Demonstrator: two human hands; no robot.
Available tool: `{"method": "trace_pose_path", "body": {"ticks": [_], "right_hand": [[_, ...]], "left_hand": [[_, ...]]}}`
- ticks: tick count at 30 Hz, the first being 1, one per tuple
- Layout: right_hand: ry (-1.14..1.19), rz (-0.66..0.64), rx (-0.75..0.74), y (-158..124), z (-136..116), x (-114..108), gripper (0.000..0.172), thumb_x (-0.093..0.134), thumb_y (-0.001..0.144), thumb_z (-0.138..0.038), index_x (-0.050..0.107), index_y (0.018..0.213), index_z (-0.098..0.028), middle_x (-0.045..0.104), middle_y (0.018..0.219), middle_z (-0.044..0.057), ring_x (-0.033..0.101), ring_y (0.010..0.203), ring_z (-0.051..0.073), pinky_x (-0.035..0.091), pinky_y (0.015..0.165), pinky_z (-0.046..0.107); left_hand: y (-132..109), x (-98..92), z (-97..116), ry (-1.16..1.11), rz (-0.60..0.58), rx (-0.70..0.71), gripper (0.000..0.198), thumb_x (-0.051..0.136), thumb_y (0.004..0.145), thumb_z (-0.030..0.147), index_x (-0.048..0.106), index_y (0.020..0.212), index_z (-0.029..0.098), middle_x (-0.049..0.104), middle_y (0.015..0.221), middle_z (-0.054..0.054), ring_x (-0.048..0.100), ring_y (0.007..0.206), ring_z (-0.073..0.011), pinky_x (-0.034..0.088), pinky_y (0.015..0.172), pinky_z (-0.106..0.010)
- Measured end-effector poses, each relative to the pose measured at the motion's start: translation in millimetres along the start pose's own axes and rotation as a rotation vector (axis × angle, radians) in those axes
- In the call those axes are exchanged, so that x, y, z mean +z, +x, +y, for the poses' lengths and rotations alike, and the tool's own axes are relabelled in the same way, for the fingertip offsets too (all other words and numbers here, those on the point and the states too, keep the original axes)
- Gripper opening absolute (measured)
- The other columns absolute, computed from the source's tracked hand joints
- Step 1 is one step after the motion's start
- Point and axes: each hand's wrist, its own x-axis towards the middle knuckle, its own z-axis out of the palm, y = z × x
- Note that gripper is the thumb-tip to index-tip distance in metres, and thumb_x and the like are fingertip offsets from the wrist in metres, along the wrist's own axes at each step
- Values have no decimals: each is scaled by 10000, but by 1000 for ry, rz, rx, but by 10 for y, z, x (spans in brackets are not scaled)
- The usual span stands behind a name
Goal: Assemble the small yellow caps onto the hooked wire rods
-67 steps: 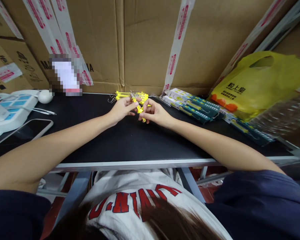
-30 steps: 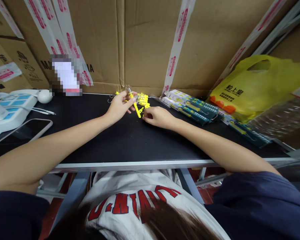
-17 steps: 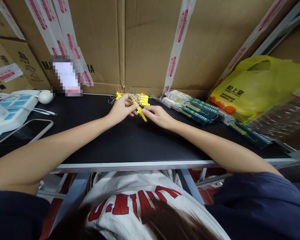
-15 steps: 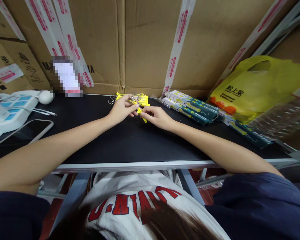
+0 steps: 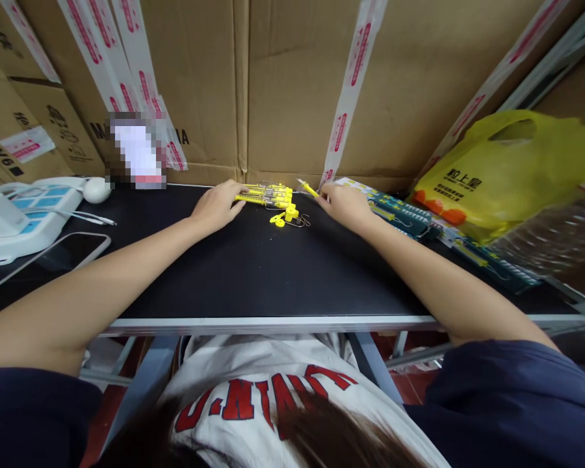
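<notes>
Reaching both forearms point(image 5: 141, 276) across a black table point(image 5: 268, 279), beside a yellow carrier bag point(image 5: 511, 156) with unclear contents and printed cartons point(image 5: 402, 221) with hidden insides. Pinching a slim yellow tool point(image 5: 307, 188) in the right hand point(image 5: 345, 207), near the cartons. Curling the left hand point(image 5: 218, 207) over the left end of a yellow bundle point(image 5: 275, 195), not showing whether gripping. Facing loose yellow pieces point(image 5: 291, 212).
</notes>
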Motion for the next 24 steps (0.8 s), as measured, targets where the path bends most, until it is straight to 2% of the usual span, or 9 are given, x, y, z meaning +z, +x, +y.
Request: {"method": "trace_pose_path", "body": {"ticks": [2, 5, 8, 11, 13, 16, 21, 24], "right_hand": [[-83, -63, 0, 43, 102, 66, 252, 496, 957, -335, 686, 968, -171, 723, 1040, 149, 643, 923, 277, 386, 692, 321], [-135, -110, -18, 62, 167, 150, 253, 530, 945, -358, 707, 978, -179, 728, 1039, 139, 650, 946, 278, 409, 706, 328], [-155, -110, -35, 62, 182, 194, 247, 559, 924, -352, 713, 1013, -181, 726, 1026, 140, 653, 927, 276, 420, 696, 334], [-167, -108, -38, 61, 185, 210, 250, 575, 907, -335, 707, 1041, -170, 721, 1023, 155, 648, 912, 278, 412, 675, 331], [-159, -97, -38, 60, 182, 213, 258, 570, 909, -341, 698, 1044, -162, 718, 1030, 160, 643, 899, 272, 401, 668, 327], [-112, -51, -47, 49, 153, 204, 258, 539, 921, -339, 683, 1033, -157, 715, 1028, 156, 635, 883, 259, 395, 676, 324], [28, 45, -83, -10, 10, 138, 241, 494, 914, -302, 663, 1021, -168, 716, 1025, 145, 624, 847, 255, 380, 662, 325], [137, 93, -115, -67, -110, 82, 203, 492, 899, -285, 652, 955, -173, 716, 915, 122, 600, 759, 224, 349, 626, 310]], "left_hand": [[-8, -20, -86, 151, -97, 67, 364, 521, 918, 239, 585, 1268, 162, 598, 1340, -125, 560, 1241, -273, 420, 1087, -459], [-2, 0, -171, 190, -186, 114, 459, 469, 964, 309, 489, 1401, 172, 503, 1477, -128, 480, 1351, -273, 351, 1149, -481], [17, 51, -234, 164, -222, 118, 489, 429, 989, 362, 434, 1455, 218, 441, 1538, -114, 404, 1420, -266, 273, 1184, -538], [30, 97, -286, 157, -234, 110, 490, 434, 983, 373, 441, 1452, 231, 454, 1528, -118, 409, 1414, -279, 235, 1182, -584], [32, 118, -307, 167, -224, 118, 495, 453, 970, 388, 463, 1436, 219, 498, 1479, -132, 454, 1366, -290, 261, 1171, -571], [29, 130, -310, 168, -177, 132, 492, 498, 941, 385, 510, 1399, 208, 560, 1360, -135, 536, 1244, -284, 366, 1113, -499], [22, 105, -264, 198, -162, 113, 380, 544, 907, 312, 640, 1261, 214, 595, 1168, -104, 594, 1072, -261, 469, 992, -432], [18, 91, -237, 235, -166, 99, 331, 535, 918, 294, 664, 1210, 204, 607, 1140, -102, 597, 1039, -261, 489, 957, -425]]}}
